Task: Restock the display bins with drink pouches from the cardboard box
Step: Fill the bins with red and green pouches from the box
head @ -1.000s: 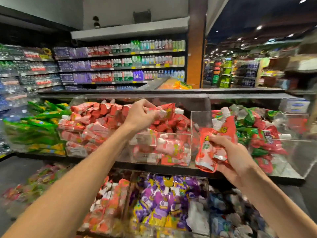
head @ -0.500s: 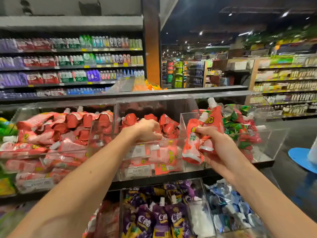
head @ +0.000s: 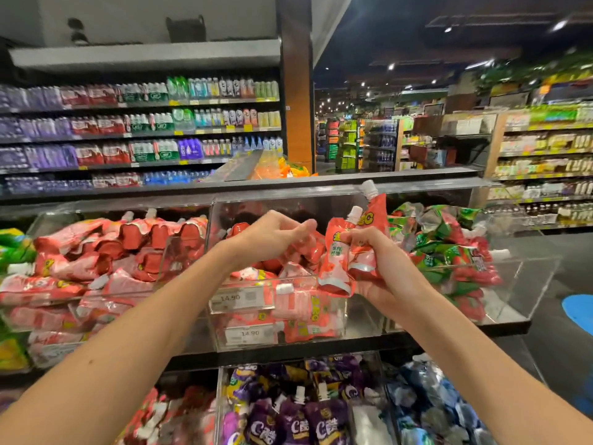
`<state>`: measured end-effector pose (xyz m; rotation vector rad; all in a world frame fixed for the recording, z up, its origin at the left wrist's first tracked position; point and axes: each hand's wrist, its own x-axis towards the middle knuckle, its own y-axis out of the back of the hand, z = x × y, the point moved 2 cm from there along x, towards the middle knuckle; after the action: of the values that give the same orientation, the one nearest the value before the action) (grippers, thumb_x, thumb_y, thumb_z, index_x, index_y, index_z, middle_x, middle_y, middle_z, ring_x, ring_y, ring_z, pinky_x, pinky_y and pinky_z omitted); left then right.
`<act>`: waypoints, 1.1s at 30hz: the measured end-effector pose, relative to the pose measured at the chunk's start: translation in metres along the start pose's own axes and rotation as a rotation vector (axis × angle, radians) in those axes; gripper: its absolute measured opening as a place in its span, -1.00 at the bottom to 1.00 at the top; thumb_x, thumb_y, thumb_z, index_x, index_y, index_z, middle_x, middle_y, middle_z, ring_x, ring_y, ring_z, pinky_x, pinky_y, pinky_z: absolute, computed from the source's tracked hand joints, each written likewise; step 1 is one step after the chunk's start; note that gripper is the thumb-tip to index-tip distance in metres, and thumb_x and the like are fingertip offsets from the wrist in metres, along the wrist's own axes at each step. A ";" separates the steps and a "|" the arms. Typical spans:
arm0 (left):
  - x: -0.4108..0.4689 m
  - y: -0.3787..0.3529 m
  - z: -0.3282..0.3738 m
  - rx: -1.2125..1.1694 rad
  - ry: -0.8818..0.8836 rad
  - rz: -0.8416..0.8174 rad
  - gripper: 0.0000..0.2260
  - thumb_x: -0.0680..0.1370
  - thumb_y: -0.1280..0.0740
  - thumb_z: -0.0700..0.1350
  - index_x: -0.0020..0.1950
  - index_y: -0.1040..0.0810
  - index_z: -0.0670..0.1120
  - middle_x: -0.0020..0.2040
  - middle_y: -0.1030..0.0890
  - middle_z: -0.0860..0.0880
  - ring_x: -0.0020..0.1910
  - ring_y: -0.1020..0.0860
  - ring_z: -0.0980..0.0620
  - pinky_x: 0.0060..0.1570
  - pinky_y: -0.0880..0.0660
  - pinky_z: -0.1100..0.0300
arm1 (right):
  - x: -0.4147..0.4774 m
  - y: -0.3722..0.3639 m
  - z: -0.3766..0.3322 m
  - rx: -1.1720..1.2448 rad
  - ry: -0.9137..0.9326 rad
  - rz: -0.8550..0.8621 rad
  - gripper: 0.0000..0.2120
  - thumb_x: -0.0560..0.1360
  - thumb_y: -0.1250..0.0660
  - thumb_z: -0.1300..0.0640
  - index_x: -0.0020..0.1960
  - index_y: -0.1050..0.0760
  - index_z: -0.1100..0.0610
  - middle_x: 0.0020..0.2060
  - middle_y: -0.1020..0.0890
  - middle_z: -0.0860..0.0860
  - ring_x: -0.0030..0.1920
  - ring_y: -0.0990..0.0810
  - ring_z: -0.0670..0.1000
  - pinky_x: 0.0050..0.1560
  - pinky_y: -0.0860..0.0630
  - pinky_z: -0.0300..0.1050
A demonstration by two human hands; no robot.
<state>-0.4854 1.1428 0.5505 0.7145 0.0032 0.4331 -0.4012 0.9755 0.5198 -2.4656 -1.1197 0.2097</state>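
My right hand [head: 382,271] grips two red drink pouches [head: 340,255] with white spouts, held upright over the right end of the middle clear bin [head: 244,316]. That bin holds several red pouches and carries price tags reading 14.90. My left hand [head: 272,234] hovers above the same bin, fingers loosely curled and holding nothing, its fingertips close to the pouches in my right hand. The cardboard box is out of view.
A fuller bin of red pouches [head: 112,252] sits to the left, and one with green and red pouches [head: 449,248] to the right. Lower bins hold purple pouches [head: 298,422] and blue pouches [head: 433,412]. Bottle shelves [head: 144,130] stand behind, with an aisle at right.
My left hand put its pouch into the middle bin, then rose empty toward my right hand. My right hand kept its two pouches. The view swung right.
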 end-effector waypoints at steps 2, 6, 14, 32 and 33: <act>-0.015 -0.006 0.012 -0.046 0.005 -0.124 -0.62 0.58 -0.29 0.21 0.04 -0.67 -0.07 -0.14 -0.70 -0.02 -0.24 -0.63 0.05 -0.18 -0.59 0.20 | 0.006 -0.004 -0.001 -0.049 0.032 -0.051 -0.90 0.55 -0.30 0.17 -0.02 -0.58 0.15 -0.19 -0.72 0.09 -0.17 -0.71 0.06 -0.03 -0.65 0.04; -0.019 -0.003 0.017 -0.001 -0.014 -0.012 -0.69 0.49 -0.47 0.12 0.15 -0.64 -0.01 -0.01 -0.68 0.02 -0.11 -0.66 0.08 -0.10 -0.65 0.10 | 0.015 -0.020 -0.006 -0.104 0.052 -0.150 -0.81 0.59 -0.23 0.12 -0.02 -0.60 0.17 -0.12 -0.72 0.12 -0.14 -0.71 0.07 -0.14 -0.64 -0.08; 0.004 0.023 -0.003 0.409 0.044 0.125 -0.68 0.52 -0.48 -0.13 0.26 -0.61 -0.03 0.07 -0.67 -0.04 -0.23 -0.69 0.05 -0.13 -0.64 0.13 | 0.038 -0.015 -0.017 -0.255 0.176 0.068 -0.78 0.55 -0.33 0.02 0.02 -0.61 0.16 -0.17 -0.65 0.06 -0.13 -0.62 0.07 -0.13 -0.52 -0.04; -0.022 0.003 -0.011 0.295 -0.082 0.304 -0.75 0.58 -0.36 0.11 0.13 -0.69 0.00 0.07 -0.69 0.08 0.03 -0.62 0.15 0.13 -0.56 0.07 | 0.021 -0.022 0.005 -0.288 0.185 -0.137 -0.75 0.55 -0.33 -0.17 0.09 -0.56 -0.03 -0.15 -0.73 0.03 -0.05 -0.73 0.07 -0.06 -0.63 0.01; -0.031 0.003 -0.006 0.138 -0.088 0.318 -0.71 0.57 -0.34 0.18 0.11 -0.68 0.02 0.01 -0.70 0.10 -0.02 -0.63 0.17 0.07 -0.58 0.08 | 0.019 -0.028 0.005 -0.242 0.191 -0.210 -0.72 0.55 -0.26 -0.24 0.08 -0.59 -0.10 -0.12 -0.74 0.04 -0.02 -0.72 0.10 -0.01 -0.64 0.04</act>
<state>-0.5153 1.1364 0.5436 0.8731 -0.1665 0.7102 -0.4091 1.0076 0.5277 -2.4816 -1.3748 -0.2320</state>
